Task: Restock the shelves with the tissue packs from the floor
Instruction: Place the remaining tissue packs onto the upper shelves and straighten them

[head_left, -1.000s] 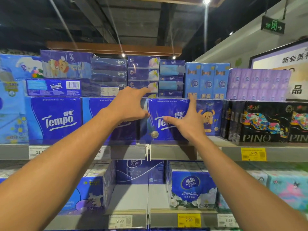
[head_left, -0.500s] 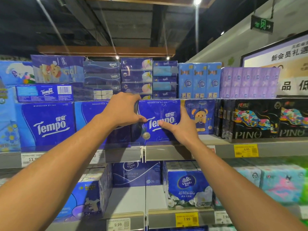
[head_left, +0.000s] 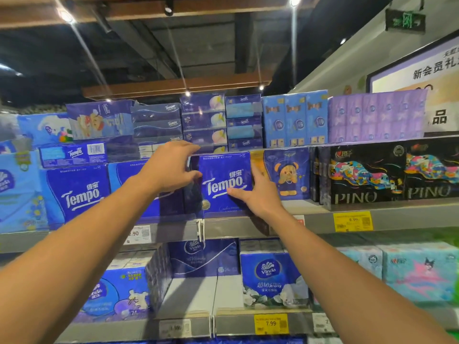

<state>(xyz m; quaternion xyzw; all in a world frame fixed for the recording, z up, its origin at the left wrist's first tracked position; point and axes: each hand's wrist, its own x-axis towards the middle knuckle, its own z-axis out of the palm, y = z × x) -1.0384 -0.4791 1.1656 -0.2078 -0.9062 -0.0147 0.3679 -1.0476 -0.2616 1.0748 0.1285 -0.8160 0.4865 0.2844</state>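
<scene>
**Both hands on a Tempo pack, upper shelf**

Task item: dark blue Tempo tissue pack (head_left: pixel 223 184), standing upright on the upper shelf (head_left: pixel 310 219), front label facing out. It sits between another Tempo pack (head_left: pixel 79 194) further left and a bear-print pack (head_left: pixel 285 175) just beside it on the right.

Left hand (head_left: pixel 171 167) — fingers curled over the pack's top left corner, thumb pressed on the front face. It grips the pack's left edge.

Right hand (head_left: pixel 258 192) — fingers spread, palm against the pack's right side, thumb lying across the front near the label's lower edge. Fingertips reach into the seam between this pack and the bear-print pack. Hand is spread flat in contact with the pack, not closed round it.

Surroundings: black PINO packs (head_left: pixel 367 175) further right on the same shelf; smaller boxes stacked above (head_left: pixel 203 120). Lower shelf (head_left: pixel 236 324) carries a Vinda pack (head_left: pixel 270 276) below the right forearm, with a bare gap to its left. Yellow price tag (head_left: pixel 352 220) on the upper shelf edge.
</scene>
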